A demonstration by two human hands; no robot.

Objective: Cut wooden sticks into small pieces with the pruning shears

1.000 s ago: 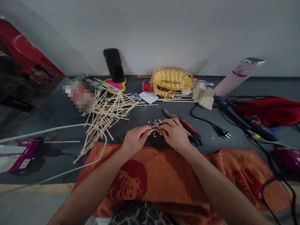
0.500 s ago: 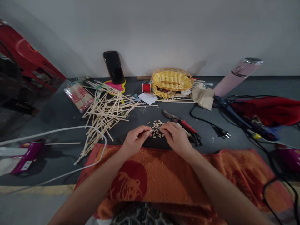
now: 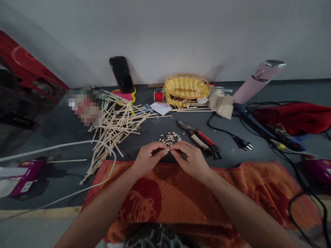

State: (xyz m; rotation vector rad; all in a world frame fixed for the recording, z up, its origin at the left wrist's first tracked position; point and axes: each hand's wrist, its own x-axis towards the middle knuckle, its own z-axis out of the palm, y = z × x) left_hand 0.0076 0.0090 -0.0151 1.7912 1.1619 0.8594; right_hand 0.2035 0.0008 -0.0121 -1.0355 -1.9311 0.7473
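at the near side of the counter (image 3: 148, 135), just past the far edge of the orange towel (image 3: 186, 193): left hand (image 3: 149, 155) and right hand (image 3: 190, 159), fingertips together. left grip: thumb and forefinger pinching a tiny pale piece (image 3: 168, 149). right grip: thumb and forefinger drawn in against the same piece; whether also pinching it, cannot tell, too small. directly beyond the fingertips, loose on the counter: scattered heap of short pale bits (image 3: 170, 137).

containers. near the wall: yellow basket (image 3: 188, 88), woven inner side toward the viewer, yellow strands (image 3: 176, 102) at its left end; red spool (image 3: 158, 96) just left of these. farther left: pink tray (image 3: 133, 98) with yellow rim, foot of dark phone (image 3: 122, 74) on it. at right: pink bottle (image 3: 250, 86), silver lid on, contents hidden.

edges and room. right of the heap: cutter (image 3: 206, 138), handles toward the viewer, near the right hand. left: pile of long sticks (image 3: 116, 125), nearest ends beside the towel's left edge. between pile and heap: stretch of dark counter, sideways room for the left hand. between cutter and black plug (image 3: 242, 143): narrower stretch. over the counter's near edge: towel, below both forearms. across its left corner: white cable (image 3: 111, 146), curved.
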